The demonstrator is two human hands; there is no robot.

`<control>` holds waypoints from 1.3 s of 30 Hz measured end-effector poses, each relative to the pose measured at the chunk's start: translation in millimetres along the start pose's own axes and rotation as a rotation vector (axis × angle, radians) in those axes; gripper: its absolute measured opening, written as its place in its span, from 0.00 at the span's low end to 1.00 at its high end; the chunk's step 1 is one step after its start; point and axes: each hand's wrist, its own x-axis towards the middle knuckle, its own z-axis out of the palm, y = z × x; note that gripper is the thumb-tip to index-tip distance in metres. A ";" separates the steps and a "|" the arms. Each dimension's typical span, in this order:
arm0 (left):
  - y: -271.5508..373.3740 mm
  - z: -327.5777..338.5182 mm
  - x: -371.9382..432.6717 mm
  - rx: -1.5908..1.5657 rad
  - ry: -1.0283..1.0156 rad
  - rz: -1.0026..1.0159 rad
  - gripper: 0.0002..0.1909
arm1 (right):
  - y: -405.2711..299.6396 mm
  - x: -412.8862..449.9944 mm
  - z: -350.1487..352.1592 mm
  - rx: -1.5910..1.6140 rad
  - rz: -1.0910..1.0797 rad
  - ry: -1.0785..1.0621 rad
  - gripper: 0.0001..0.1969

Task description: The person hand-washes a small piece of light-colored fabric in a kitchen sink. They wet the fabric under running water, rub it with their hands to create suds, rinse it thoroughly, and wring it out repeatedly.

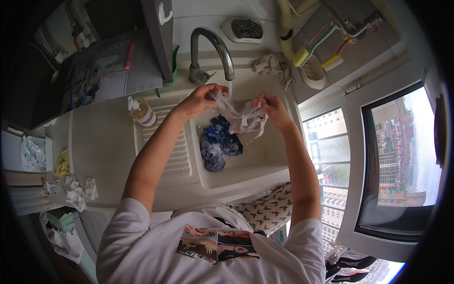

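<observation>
A wet, pale pinkish-grey cloth garment (243,115) is stretched between both my hands over the sink basin (262,156). My left hand (204,101) grips its left end, and my right hand (271,108) pinches the right end. Water runs from the chrome faucet (212,42) in a thin stream just behind the fabric. Dark blue wet cloth (221,129) lies bunched on the basin floor below my hands. Against it rests a greyish-lavender piece (213,156). Whether these two are one garment I cannot tell.
A pump bottle (143,113) stands left on the ribbed washboard (165,142). A beige rag (273,69) drapes over the basin's back right corner. Behind the faucet sits a scrubber in a dish (244,30). Brushes (301,56) hang at the right wall, near an open window (397,159).
</observation>
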 end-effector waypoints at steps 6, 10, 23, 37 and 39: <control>-10.0 13.6 10.4 0.328 -0.010 -0.061 0.12 | -19.7 8.9 7.1 0.179 -0.070 0.161 0.07; 15.5 17.9 25.6 0.717 -0.114 -0.341 0.15 | -17.7 15.3 -5.9 0.367 -0.092 0.237 0.08; -0.9 9.2 23.3 0.134 0.182 -0.243 0.10 | 2.5 6.1 -4.2 -0.087 -0.062 0.155 0.11; -23.8 57.9 51.0 1.097 0.913 0.127 0.14 | 7.5 55.3 120.5 1.022 0.407 0.591 0.13; -29.2 42.9 52.3 0.921 0.896 0.134 0.13 | 19.5 56.0 119.8 1.037 0.385 0.403 0.11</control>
